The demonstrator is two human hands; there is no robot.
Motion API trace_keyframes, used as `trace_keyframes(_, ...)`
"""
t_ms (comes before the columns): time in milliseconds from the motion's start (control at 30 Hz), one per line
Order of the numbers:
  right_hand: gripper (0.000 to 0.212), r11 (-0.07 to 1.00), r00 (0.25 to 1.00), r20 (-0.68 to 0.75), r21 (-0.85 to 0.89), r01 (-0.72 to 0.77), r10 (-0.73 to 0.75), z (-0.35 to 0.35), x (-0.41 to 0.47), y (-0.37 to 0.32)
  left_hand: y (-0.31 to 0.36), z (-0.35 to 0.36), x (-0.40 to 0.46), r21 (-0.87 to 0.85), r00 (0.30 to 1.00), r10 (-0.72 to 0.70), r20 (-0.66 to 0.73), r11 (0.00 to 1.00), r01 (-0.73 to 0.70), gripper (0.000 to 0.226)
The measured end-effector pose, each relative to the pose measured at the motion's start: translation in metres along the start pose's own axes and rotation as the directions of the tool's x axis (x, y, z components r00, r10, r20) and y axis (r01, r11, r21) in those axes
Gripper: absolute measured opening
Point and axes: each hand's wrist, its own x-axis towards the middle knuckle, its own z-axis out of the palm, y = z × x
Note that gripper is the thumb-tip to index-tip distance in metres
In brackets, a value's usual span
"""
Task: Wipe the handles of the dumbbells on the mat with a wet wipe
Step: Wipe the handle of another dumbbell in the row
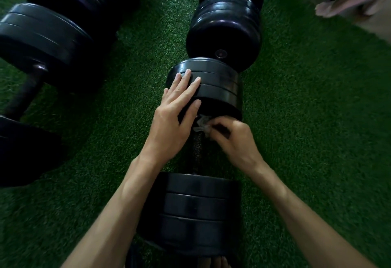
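Mat (317, 130): green artificial turf, fills nearly the whole frame; a pale floor strip shows at the upper right corner.
Left dumbbell (25, 90): black, left edge of frame, lying on the mat at a slant; stacked plates at upper left, a dark bar running down to a second plate mass at lower left.
Centre dumbbell (201, 210): black, lying on the mat, running from lower centre up to mid-frame; three plates visible on each end.
Far plates (204, 90): upper end of the centre dumbbell, just above the hands.
Upper dumbbell (226, 24): black, rounded glossy plates, top centre, its near end touching or just behind the far plates; I cannot tell which.
Handle (197, 147): dark, knurled, between the two plate stacks of the centre dumbbell, partly hidden by both hands.
Left hand (175, 115): fingers straight and spread, laid flat over the rim of the far plates, thumb against the inner plate face.
Right hand (232, 138): fingers curled, pinching the wet wipe against the top end of the handle.
Wet wipe (202, 125): white, crumpled, at the handle's upper end just under the far plates, between the two hands.
Foot (342, 3): bare, blurred, upper right corner on the pale floor.
Writing: none readable on plates or wipe; too dark to tell.
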Motion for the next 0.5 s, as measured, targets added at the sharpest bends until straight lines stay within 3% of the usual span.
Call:
trace_keyframes(133,0.004,0.968,0.979,0.162,0.197,-0.158,0.127,-0.009,-0.009,-0.007,0.000,0.001,0.000,-0.008,1.000,-0.003,-0.009,1.000,0.003,0.045)
trace_keyframes(267,0.007,0.903,0.910,0.389,0.324,-0.283,0.146,-0.015,-0.025,-0.012,0.000,0.001,0.000,-0.009,1.000,-0.003,-0.004,1.000,0.003,0.045)
trace_keyframes(333,0.007,0.920,0.931,0.339,0.306,-0.246,0.136,-0.017,-0.026,-0.011,0.000,0.000,0.000,-0.014,1.000,-0.001,0.003,1.000,0.001,0.046)
trace_keyframes(433,0.006,0.931,0.976,0.092,0.296,-0.215,0.196,-0.017,-0.019,-0.006,0.000,-0.001,0.000,-0.003,1.000,0.002,0.013,1.000,-0.002,0.046)
trace_keyframes(500,0.006,0.934,0.976,0.042,0.283,-0.217,0.214,-0.015,-0.012,-0.004,0.000,-0.001,0.000,-0.002,1.000,0.001,0.017,1.000,-0.001,0.046)
